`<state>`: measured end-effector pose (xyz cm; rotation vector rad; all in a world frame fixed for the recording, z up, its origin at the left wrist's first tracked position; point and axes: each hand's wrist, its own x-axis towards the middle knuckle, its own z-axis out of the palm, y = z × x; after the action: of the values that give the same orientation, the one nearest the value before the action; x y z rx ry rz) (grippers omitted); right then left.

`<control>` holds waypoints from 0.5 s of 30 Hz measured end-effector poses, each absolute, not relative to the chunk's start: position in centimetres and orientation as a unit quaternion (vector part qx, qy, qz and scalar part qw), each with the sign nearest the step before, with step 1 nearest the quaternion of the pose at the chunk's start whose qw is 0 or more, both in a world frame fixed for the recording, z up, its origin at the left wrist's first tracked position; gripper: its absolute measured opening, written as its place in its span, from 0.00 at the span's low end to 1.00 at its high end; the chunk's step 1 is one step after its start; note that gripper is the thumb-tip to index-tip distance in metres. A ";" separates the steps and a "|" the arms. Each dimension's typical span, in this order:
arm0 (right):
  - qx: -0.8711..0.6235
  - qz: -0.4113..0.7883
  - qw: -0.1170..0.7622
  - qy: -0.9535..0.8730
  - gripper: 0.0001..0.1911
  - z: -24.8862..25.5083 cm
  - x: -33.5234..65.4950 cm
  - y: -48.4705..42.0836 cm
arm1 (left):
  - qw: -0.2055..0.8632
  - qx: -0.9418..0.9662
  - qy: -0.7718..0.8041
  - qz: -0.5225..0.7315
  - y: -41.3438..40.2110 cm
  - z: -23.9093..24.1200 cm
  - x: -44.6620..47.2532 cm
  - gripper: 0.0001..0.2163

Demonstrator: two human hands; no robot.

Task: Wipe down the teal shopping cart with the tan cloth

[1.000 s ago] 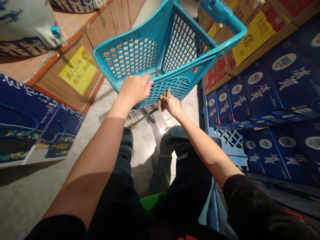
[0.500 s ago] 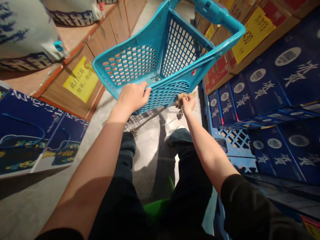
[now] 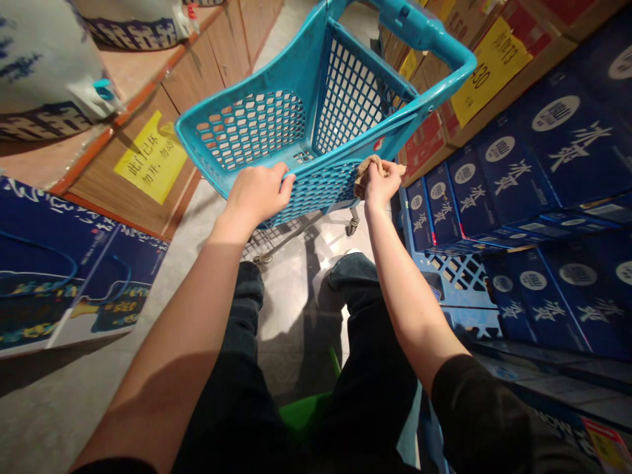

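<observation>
Gripping the near rim of the blue shopping cart (image 3: 340,155): left hand (image 3: 259,191), fingers curled over the edge, their tips hidden, thumb along the outside. Right hand (image 3: 384,185) mostly closed, thumb and fingers pinching a crumpled brown cloth (image 3: 363,175); cloth lies at the outer mesh side, toward the handle end, firmness of contact unclear.

Cart stands just ahead of the knees, turned at an angle; handle (image 3: 429,33) off to upper right, one caster (image 3: 351,227) visible below the right hand. Dark jeans (image 3: 375,329) either side of a green object (image 3: 303,411), mostly hidden.

Left: wooden cabinet (image 3: 210,62) bearing a yellow notice (image 3: 151,158), white bags (image 3: 44,66) on top, blue printed packages (image 3: 42,263) in front. Right: stacked blue boxes (image 3: 567,145) above a blue plastic pallet (image 3: 457,289); beyond them, cartons with a yellow "430" sign (image 3: 488,69).
</observation>
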<state>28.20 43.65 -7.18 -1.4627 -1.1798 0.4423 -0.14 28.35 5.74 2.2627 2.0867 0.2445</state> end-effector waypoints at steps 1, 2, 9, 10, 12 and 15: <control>-0.621 0.189 0.561 -0.514 0.11 -7.0 28.1 43.7 | 0.024 0.734 0.674 0.079 28.3 5.7 -0.1 0.28; -0.619 0.189 0.553 -0.525 0.11 -6.9 27.9 43.5 | 0.021 0.737 0.671 0.080 28.3 5.7 -0.1 0.29; -0.584 0.198 0.522 -0.589 0.09 -6.9 25.4 40.6 | 0.025 0.737 0.670 0.087 28.4 5.5 -0.4 0.29; -0.581 0.201 0.522 -0.592 0.09 -6.7 25.6 40.6 | 0.029 0.736 0.672 0.083 28.4 5.5 -0.5 0.29; -0.600 0.195 0.531 -0.565 0.09 -6.1 26.4 40.8 | 0.031 0.737 0.671 0.079 28.3 5.5 -0.4 0.29; -0.639 0.189 0.546 -0.508 0.08 -5.8 27.0 41.3 | 0.021 0.742 0.664 0.088 28.2 5.4 -0.2 0.28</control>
<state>26.96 41.29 -5.79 -1.5152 -1.2037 0.4492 -0.23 28.21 5.40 2.3016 2.0589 0.2736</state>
